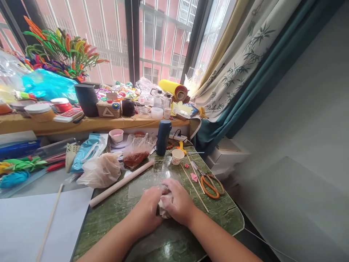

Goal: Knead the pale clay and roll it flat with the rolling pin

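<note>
The left hand [151,203] and right hand [179,202] have in their grip a pale, lumpy, dough-like mass [164,211]; probably soft and light, best held around its sides.

The single head-worn view looks forward and down over the tabletop [114,207], toward the dark blue bottle [163,138]. On the bottle's near side, the person's left hand [149,205] and right hand [178,200] sit closer to the lens; beyond it, farther off, rises the window [132,40].
</note>
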`<state>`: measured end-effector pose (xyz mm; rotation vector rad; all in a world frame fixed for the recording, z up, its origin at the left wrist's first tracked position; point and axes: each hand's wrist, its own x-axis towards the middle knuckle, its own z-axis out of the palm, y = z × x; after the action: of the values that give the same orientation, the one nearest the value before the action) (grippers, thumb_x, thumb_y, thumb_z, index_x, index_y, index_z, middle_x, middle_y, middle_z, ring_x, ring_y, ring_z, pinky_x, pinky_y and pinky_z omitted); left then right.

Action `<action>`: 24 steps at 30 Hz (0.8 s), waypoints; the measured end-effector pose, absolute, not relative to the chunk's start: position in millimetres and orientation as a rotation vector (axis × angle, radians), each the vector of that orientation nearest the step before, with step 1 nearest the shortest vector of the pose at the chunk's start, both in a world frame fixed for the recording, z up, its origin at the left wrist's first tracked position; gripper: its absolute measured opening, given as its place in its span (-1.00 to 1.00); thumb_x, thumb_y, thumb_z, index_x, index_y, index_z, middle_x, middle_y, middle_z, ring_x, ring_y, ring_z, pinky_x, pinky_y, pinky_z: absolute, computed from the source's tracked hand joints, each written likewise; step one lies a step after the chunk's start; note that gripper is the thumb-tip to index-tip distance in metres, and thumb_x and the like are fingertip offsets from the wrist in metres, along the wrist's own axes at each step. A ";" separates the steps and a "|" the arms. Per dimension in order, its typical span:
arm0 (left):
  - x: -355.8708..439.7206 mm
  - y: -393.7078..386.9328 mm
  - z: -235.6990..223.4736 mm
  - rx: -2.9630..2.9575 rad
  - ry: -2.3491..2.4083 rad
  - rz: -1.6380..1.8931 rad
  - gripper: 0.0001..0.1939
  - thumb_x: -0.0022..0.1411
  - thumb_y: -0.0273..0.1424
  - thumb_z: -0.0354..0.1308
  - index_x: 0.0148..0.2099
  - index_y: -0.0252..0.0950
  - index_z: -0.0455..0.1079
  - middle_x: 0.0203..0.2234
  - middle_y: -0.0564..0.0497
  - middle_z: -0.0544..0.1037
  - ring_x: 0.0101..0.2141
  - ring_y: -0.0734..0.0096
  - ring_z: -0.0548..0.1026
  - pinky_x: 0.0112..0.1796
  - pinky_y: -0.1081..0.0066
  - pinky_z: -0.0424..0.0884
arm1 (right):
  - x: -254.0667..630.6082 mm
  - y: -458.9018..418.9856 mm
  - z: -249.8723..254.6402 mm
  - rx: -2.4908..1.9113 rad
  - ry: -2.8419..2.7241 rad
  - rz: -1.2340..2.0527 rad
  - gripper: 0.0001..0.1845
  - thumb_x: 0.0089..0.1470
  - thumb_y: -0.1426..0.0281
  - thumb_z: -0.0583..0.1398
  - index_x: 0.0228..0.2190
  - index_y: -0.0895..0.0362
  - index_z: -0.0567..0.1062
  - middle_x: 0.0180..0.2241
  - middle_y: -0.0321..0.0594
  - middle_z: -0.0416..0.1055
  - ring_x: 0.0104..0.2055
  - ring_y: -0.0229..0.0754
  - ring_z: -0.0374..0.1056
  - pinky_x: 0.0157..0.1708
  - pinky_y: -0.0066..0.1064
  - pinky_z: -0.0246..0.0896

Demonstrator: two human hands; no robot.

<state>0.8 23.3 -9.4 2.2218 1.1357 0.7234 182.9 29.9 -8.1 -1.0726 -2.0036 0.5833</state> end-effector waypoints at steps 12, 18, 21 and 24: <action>9.1 26.0 -1.0 2.047 1.412 0.680 -0.65 0.00 -0.24 0.43 -0.28 -0.21 0.34 -0.31 -0.01 0.52 -0.31 0.17 0.49 -0.30 0.28 0.36 | 173.1 57.4 -6.6 -1.304 -2.224 0.539 -0.50 0.27 0.11 0.07 -0.64 0.08 0.30 -0.60 -0.28 0.30 -0.50 -0.20 0.16 -0.45 -0.34 -0.11; 10.3 34.6 -8.1 1.947 1.443 0.712 -0.82 0.08 -0.35 0.29 -0.30 -0.21 0.34 -0.37 0.05 0.53 -0.35 0.25 0.49 -0.34 0.35 0.32 | 167.5 75.6 -8.7 -1.328 -2.162 0.636 -0.44 0.21 0.17 0.15 -0.74 0.08 0.15 -0.71 -0.37 0.09 -0.59 -0.27 -0.09 -0.50 -0.33 -0.31; 11.0 37.1 -12.6 1.978 1.497 0.693 -0.85 0.09 -0.35 0.26 -0.36 -0.22 0.31 -0.43 0.06 0.50 -0.41 0.28 0.45 -0.38 0.37 0.29 | 168.9 75.2 -13.5 -1.267 -1.990 0.744 -0.48 0.13 0.19 0.19 -0.74 0.07 0.16 -0.70 -0.37 0.09 -0.56 -0.25 -0.04 -0.47 -0.34 -0.25; 8.1 39.3 -14.2 1.972 1.486 0.752 -0.80 0.08 -0.30 0.31 -0.34 -0.23 0.35 -0.44 0.04 0.50 -0.41 0.26 0.45 -0.37 0.34 0.34 | 169.2 73.2 -15.2 -1.239 -1.851 0.809 -0.47 0.16 0.11 0.14 -0.73 0.06 0.18 -0.69 -0.36 0.11 -0.56 -0.24 0.03 -0.49 -0.37 -0.15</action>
<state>8.1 39.3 -14.2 1.9725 1.4860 0.7519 169.2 73.2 -15.2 -1.2392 -1.8508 0.8091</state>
